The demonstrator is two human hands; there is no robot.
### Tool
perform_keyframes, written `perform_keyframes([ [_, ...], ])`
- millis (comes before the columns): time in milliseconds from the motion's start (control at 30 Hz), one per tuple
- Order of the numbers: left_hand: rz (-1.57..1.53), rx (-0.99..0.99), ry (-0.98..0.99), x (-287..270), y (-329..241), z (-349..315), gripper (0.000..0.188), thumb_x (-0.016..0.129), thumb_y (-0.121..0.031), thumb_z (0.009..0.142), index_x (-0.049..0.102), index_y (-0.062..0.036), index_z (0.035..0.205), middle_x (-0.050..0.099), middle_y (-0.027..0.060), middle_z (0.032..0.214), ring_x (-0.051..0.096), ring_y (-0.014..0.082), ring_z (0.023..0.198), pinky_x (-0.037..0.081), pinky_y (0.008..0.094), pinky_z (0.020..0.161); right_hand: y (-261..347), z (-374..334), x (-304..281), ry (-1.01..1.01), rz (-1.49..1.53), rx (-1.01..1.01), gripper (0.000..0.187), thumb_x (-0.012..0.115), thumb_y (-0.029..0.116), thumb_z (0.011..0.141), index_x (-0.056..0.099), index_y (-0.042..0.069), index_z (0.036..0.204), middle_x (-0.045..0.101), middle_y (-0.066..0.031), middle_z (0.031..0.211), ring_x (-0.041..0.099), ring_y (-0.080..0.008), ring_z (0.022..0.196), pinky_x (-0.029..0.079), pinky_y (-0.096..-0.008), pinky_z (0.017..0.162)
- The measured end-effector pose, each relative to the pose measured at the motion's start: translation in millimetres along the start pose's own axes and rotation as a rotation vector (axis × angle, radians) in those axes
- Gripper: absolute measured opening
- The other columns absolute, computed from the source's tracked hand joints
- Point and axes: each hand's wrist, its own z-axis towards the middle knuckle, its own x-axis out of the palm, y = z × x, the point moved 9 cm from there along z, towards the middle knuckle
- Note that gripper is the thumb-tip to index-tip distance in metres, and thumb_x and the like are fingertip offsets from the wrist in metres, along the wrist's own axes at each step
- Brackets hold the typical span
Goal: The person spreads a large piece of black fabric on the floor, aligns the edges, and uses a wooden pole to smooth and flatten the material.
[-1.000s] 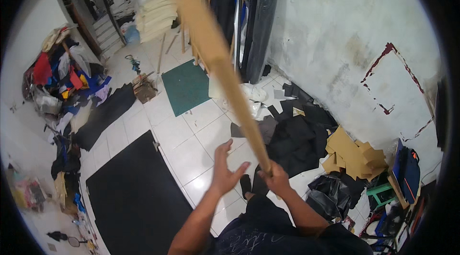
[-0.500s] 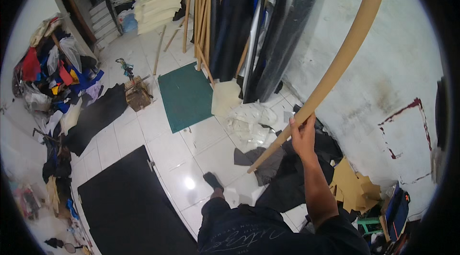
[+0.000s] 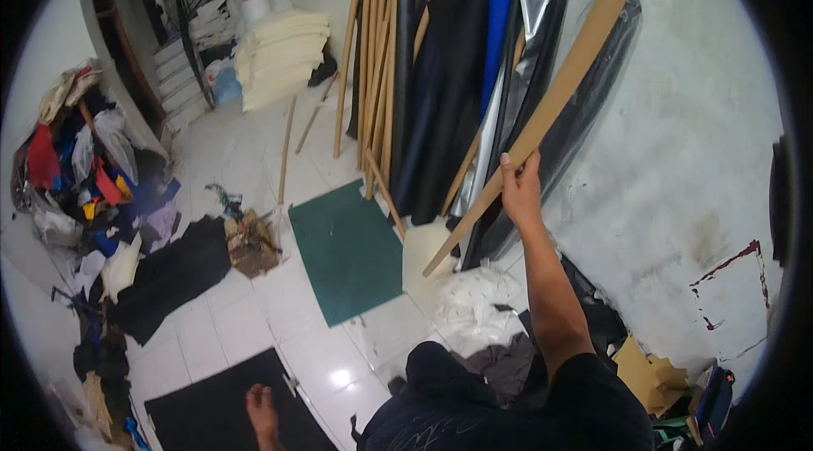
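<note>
My right hand (image 3: pixel 522 193) is closed around a long brown cardboard tube (image 3: pixel 555 108). The tube slants, its lower end above a cream sheet (image 3: pixel 423 249) on the floor and its upper part reaching out past the top edge. Behind it, rolls of black (image 3: pixel 449 87), blue (image 3: pixel 500 19) and silver material (image 3: pixel 539 6) lean against the wall. My left hand (image 3: pixel 262 410) hangs over a black sheet (image 3: pixel 203 404) at the lower left, its fingers loosely bent and somewhat apart, with nothing seen in it.
Several thin brown tubes (image 3: pixel 370 70) stand beside the rolls. On the tiled floor lie a green mat (image 3: pixel 347 252), crumpled white plastic (image 3: pixel 478 303) and a black cloth piece (image 3: pixel 174 277). Coloured scraps (image 3: pixel 106 171) heap up at the left; cream sheets (image 3: pixel 281 57) are stacked far back.
I have moved forward, closer to the leaning rolls, carrying the tube in my right hand. The tube's lower end has passed from the dark cloths to the cream sheet. My left hand has come into view.
</note>
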Motion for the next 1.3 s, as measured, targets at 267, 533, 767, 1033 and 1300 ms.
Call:
perform_keyframes([
  [267, 0.231, 0.053, 0.086, 119.5, -103.2, 109.7, 0.056, 0.064, -0.038, 0.096, 0.057, 0.0041, 0.132, 0.061, 0.0216, 0.128, 0.056, 0.0354, 0.119, 0.044, 0.0441, 0.103, -91.8, 197.0, 119.4, -0.154, -0.070, -0.092, 0.060, 0.052, 0.039, 0.103, 0.031, 0.002, 0.145, 0.061, -0.0288, 0.123, 0.063, -0.0421, 0.112, 0.048, -0.0456, 0.095],
  [533, 0.714, -0.588, 0.360, 178.3, 81.1, 160.2, 0.049, 0.062, -0.044, 0.095, 0.065, -0.0013, 0.120, 0.066, 0.0215, 0.113, 0.064, 0.0414, 0.100, 0.051, 0.0492, 0.091, -322.2, 348.1, 286.5, -0.227, -0.094, 0.040, 0.058, 0.052, 0.038, 0.103, 0.043, -0.003, 0.143, 0.063, -0.0277, 0.123, 0.061, -0.0374, 0.115, 0.044, -0.0453, 0.101],
  [767, 0.905, -0.597, 0.082, 129.7, 67.1, 119.5, 0.050, 0.059, -0.048, 0.094, 0.071, -0.0015, 0.110, 0.068, 0.0288, 0.105, 0.066, 0.0443, 0.099, 0.050, 0.0512, 0.092, -468.1, 385.9, 441.2, 0.760, -1.092, -0.100, 0.064, 0.062, 0.047, 0.087, 0.057, 0.010, 0.138, 0.062, -0.0171, 0.133, 0.054, -0.0376, 0.126, 0.030, -0.0623, 0.113],
  [1033, 0.251, -0.620, -0.450, 153.2, -28.3, 149.7, 0.057, 0.071, -0.045, 0.089, 0.064, 0.0007, 0.123, 0.070, 0.0234, 0.113, 0.068, 0.0339, 0.107, 0.053, 0.0414, 0.092, -419.8, 167.6, 592.3, 0.880, -0.560, 0.230, 0.055, 0.065, 0.040, 0.090, 0.058, 0.009, 0.135, 0.064, -0.0124, 0.119, 0.060, -0.0279, 0.106, 0.041, -0.0499, 0.089],
  [1300, 0.033, -0.922, -0.605, 218.9, 70.4, -1.5, 0.057, 0.072, -0.044, 0.085, 0.067, 0.0015, 0.119, 0.069, 0.0238, 0.117, 0.067, 0.0346, 0.108, 0.052, 0.0400, 0.095, -240.6, -173.0, 673.6, 1.974, -0.330, 0.388, 0.047, 0.068, 0.034, 0.093, 0.059, 0.007, 0.131, 0.066, -0.0077, 0.105, 0.065, -0.0183, 0.085, 0.053, -0.0375, 0.066],
])
